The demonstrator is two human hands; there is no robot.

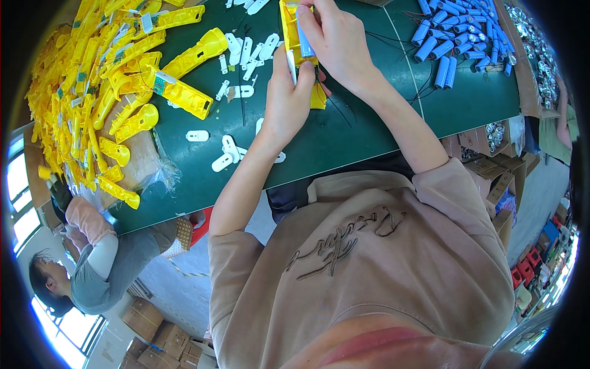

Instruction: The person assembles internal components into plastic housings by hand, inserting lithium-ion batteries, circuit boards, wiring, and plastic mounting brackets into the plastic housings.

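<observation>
My left hand (287, 104) is closed round a yellow plastic housing (318, 98) at the far middle of the table. A narrow white piece (291, 66) shows beside its fingers. My right hand (339, 46) reaches over the same housing, thumb and fingers closed on a blue cylindrical battery (305, 44). The battery lies along the housing's open side, partly covered by my fingers; how deep it sits I cannot tell. Thin dark wires (337, 106) trail out near my hands.
Yellow housings (184, 95), some with small circuit boards, are heaped on the left. White plastic parts (227, 154) lie scattered beside my left arm. Blue wired batteries (452, 37) are piled at the right, near a carton of shiny metal parts (534, 58). A co-worker (110, 270) sits at the left.
</observation>
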